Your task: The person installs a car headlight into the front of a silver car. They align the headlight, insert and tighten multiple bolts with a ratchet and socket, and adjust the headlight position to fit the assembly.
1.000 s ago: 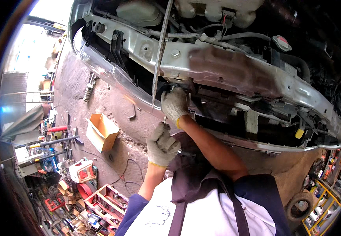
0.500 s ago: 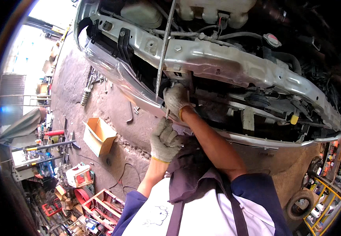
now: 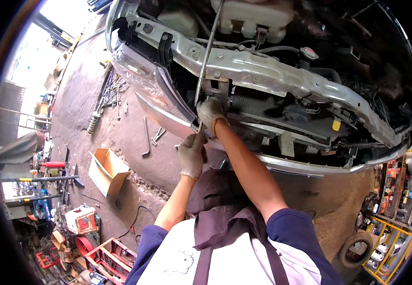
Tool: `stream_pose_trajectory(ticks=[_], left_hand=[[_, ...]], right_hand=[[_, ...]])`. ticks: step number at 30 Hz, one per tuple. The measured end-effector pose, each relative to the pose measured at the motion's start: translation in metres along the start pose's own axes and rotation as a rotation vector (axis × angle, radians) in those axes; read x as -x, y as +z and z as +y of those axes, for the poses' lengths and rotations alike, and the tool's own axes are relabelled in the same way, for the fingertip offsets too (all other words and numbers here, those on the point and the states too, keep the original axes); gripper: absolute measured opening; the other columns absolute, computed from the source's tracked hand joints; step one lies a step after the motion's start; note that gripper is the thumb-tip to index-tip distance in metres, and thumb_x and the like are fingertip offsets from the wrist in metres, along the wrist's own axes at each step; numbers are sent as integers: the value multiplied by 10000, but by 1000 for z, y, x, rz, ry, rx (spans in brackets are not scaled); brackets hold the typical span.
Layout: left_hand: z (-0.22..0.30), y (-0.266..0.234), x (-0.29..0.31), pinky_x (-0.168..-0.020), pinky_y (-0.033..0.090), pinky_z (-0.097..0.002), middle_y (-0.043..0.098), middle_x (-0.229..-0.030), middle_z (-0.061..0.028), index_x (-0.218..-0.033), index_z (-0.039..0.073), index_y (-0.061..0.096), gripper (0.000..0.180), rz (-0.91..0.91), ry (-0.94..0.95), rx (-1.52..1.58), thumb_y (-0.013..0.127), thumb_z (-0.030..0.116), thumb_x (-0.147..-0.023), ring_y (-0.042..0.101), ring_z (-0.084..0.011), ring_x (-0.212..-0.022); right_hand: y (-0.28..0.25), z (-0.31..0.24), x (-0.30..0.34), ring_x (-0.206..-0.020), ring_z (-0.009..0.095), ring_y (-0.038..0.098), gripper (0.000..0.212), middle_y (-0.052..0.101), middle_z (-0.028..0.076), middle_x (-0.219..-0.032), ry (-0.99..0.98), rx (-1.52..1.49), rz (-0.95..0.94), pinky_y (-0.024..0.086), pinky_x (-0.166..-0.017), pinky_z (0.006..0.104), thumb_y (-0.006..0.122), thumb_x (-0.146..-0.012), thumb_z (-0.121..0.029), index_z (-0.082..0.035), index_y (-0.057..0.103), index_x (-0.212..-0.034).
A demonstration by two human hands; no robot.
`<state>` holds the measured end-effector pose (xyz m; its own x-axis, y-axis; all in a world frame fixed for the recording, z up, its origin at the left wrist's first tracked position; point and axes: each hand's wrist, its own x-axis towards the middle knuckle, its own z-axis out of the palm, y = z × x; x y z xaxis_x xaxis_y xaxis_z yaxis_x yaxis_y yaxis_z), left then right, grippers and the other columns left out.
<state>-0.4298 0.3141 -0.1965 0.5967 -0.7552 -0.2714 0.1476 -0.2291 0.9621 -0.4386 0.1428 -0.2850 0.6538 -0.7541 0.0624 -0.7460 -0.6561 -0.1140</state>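
Note:
In a pale knitted glove, my left hand (image 3: 192, 154) is closed around the lower end of a thin metal shaft (image 3: 200, 127), whose kind I cannot make out. Just above it, my gloved right hand (image 3: 210, 110) reaches into the gap behind the car's front bumper (image 3: 165, 110). Its fingers are curled and partly hidden below the centre bracket (image 3: 217, 88), so what they hold does not show. A long metal prop rod (image 3: 207, 57) slants down past the silver crossmember (image 3: 253, 69) and ends beside my right hand.
An open cardboard box (image 3: 108, 171) stands on the floor at left. Wrenches and other hand tools (image 3: 113, 92) lie beyond it, near a coil-spring strut (image 3: 93, 122). A tyre (image 3: 356, 249) leans by a yellow rack (image 3: 393, 242) at lower right. A radiator (image 3: 267, 121) sits behind the bumper.
My left hand has turned and its fingers have closed more tightly on the thin shaft. My right hand stays by the bracket. The whole view has shifted, showing more of the engine bay's right side.

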Motion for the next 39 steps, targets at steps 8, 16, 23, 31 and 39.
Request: stream_pose_trajectory(ticks=[8, 16, 23, 31, 39], left_hand=[[-18, -12, -3, -429, 238, -250, 283, -463, 76, -867, 114, 611, 330, -322, -551, 1208, 495, 372, -1038, 258, -98, -386], [1, -16, 8, -499, 377, -325, 486, -539, -26, -825, 36, 647, 326, -49, -63, 201, 641, 329, -969, 449, -126, -470], [-26, -35, -19, -594, 470, -402, 628, -638, -142, -825, -11, 690, 297, 51, 402, -335, 627, 251, -948, 611, -255, -593], [-24, -26, -7, -438, 264, -270, 277, -473, 66, -843, 117, 571, 289, -377, -669, 1333, 500, 324, -1032, 269, -81, -384], [-7, -10, 9, -418, 259, -300, 316, -477, 36, -777, 58, 570, 307, -112, -363, 734, 636, 291, -964, 298, -120, -378]], right_hand=[[-98, 4, 96, -796, 297, 682, 384, 700, 183, -902, -48, -865, 152, 543, -725, 397, 586, -913, -338, 29, 668, -990], [-95, 10, 218, -930, 236, 662, 409, 681, 148, -1011, 621, -1016, -22, 512, -846, 379, 615, -949, -375, -19, 635, -1149], [-57, -9, 261, -815, 176, 661, 337, 692, 99, -936, 702, -1147, -120, 523, -768, 321, 619, -953, -290, -51, 641, -1189], [-73, -45, 274, -857, 171, 633, 260, 681, 93, -977, 620, -896, -51, 503, -801, 317, 619, -941, -214, -34, 655, -1126], [-57, -36, 309, -996, 373, 673, 311, 702, 191, -1025, 767, -868, -102, 515, -851, 412, 594, -950, -308, -65, 641, -1137]])
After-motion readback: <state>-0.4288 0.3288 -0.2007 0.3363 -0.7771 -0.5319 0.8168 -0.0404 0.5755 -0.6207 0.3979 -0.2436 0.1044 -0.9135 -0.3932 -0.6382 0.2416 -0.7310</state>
